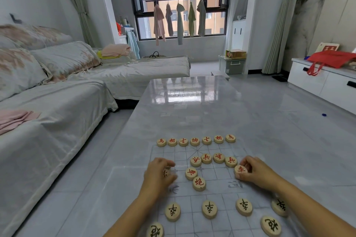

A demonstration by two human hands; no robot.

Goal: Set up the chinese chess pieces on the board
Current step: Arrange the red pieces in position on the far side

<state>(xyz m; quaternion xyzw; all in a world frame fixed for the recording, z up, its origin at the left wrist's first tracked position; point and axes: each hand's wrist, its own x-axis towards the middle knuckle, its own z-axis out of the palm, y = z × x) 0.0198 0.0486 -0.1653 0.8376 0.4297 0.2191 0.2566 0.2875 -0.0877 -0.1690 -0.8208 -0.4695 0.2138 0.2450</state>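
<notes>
Lower centre of the frame, over the board, my right hand pinches a red chariot piece at the board's right edge. Left of centre, my left hand curls round a half-hidden piece. Seven red pieces line the board's upper edge; black pieces sit along the bottom.

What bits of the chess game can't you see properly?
Head view:
The piece in the left hand: fingers cover its character, and it is blurred.
The black piece at the bottom left: cut by the bottom edge.
The black piece at the far right: partly behind the right arm.
</notes>
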